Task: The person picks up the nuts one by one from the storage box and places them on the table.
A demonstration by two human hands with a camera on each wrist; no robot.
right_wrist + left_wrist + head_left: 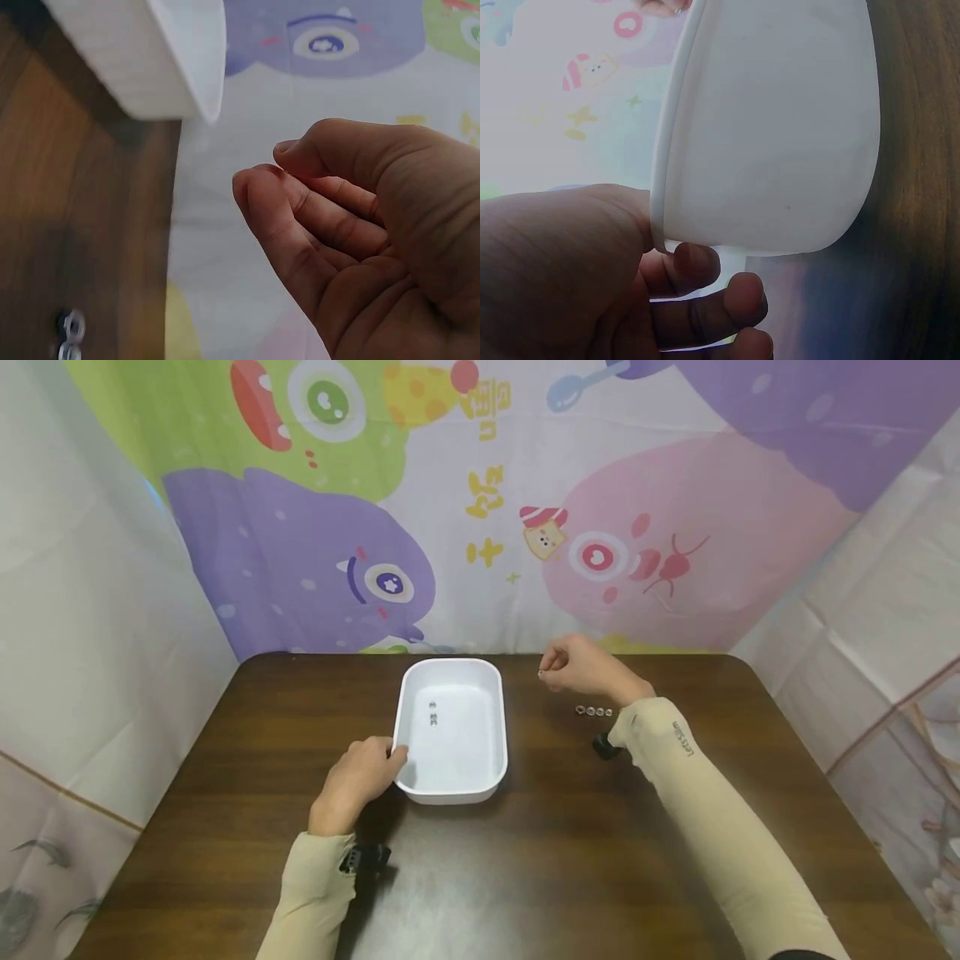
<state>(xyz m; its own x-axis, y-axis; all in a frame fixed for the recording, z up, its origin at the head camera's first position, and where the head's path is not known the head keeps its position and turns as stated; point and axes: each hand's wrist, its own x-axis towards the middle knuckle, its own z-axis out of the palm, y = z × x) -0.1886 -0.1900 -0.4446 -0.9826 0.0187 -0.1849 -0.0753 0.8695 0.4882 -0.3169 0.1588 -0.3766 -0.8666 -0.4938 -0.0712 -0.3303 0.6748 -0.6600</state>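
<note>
A white tray (450,798) sits on the brown table, with several small metal nuts (432,718) on its floor toward the left. My left hand (360,777) grips the tray's rim at its near left side, thumb over the edge and fingertips (744,296) curled below it. Beyond the tray's right side, my right hand (583,668) is raised over the far part of the table. It pinches a small shiny metal nut (541,673) between thumb and fingertips, mostly hidden in the right wrist view. A row of metal nuts (591,712) lies near the right wrist.
The dark wooden table (465,877) has rounded far corners. Behind it hangs a curtain (480,602) with cartoon figures, and pale cloth (75,610) hangs at both sides. Each wrist wears a small black camera (367,858).
</note>
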